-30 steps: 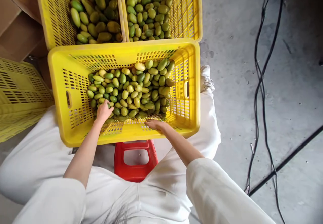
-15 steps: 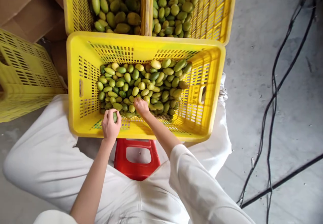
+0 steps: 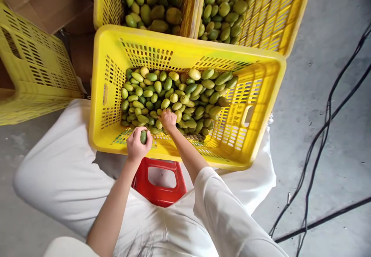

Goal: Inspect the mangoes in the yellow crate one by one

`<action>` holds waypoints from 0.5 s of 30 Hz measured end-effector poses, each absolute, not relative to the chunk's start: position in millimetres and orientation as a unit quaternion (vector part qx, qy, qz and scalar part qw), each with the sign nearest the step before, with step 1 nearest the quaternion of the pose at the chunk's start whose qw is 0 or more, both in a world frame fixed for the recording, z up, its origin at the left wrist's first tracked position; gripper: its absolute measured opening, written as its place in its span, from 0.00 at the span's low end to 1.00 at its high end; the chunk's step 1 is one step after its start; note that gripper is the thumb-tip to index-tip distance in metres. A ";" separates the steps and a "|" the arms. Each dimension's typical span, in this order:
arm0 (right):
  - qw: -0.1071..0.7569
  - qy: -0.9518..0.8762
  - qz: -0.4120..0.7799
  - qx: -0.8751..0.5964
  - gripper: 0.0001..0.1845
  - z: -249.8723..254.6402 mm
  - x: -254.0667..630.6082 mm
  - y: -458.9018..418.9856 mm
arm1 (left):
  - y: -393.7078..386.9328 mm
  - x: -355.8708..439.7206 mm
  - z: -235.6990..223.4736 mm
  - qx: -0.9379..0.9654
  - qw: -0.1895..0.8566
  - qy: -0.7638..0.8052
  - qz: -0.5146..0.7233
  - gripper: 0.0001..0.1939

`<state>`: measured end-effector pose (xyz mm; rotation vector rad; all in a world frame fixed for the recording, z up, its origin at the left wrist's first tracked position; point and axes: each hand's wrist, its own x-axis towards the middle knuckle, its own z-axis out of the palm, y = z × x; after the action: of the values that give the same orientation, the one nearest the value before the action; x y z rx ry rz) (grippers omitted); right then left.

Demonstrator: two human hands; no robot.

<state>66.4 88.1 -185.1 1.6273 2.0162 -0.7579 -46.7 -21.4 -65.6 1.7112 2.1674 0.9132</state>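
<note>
Many small oval fruits, green to yellow, lie heaped in a yellow plastic crate (image 3: 185,160) before me. My left hand (image 3: 139,144) is closed around a dark green oval fruit (image 3: 143,137), over the crate's near edge. To its right, my right hand (image 3: 168,120) reaches down onto the pile of fruits (image 3: 184,99). Its fingers are bent and pressed together against the fruits; whatever they pinch is hidden beneath them.
Behind stand yellow crates (image 3: 199,13) with larger and similar green fruits. Another yellow crate (image 3: 37,91) and brown cardboard (image 3: 49,9) are at left. A red stool (image 3: 162,199) sits between my legs. Black cables (image 3: 321,133) cross the grey floor at right.
The view has shifted and tilted, so the crates appear farther right. My left hand still holds the green fruit. My right hand remains at the pile, with its fingers slightly shifted.
</note>
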 end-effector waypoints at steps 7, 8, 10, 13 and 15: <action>0.219 0.660 -0.329 0.639 0.25 -169.3 73.9 82.9 | -18.5 -46.8 -60.0 0.508 0.194 0.790 0.283 0.05; 0.207 0.648 -0.343 0.648 0.25 -169.2 79.1 80.7 | -17.6 -46.9 -58.9 0.496 0.197 0.797 0.282 0.06; 0.155 0.634 -0.383 0.654 0.24 -170.6 93.5 75.0 | -15.9 -48.0 -57.2 0.475 0.197 0.808 0.287 0.06; 0.033 0.592 -0.496 0.634 0.20 -169.8 119.9 65.2 | -14.9 -51.5 -57.3 0.444 0.203 0.812 0.319 0.06; -0.055 0.522 -0.592 0.611 0.19 -161.7 135.9 59.3 | -15.4 -54.1 -60.1 0.434 0.231 0.798 0.349 0.07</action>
<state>135.9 59.3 -161.7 1.9903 1.7012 -1.9270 -54.1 -15.4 -60.1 1.1936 2.1943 0.9592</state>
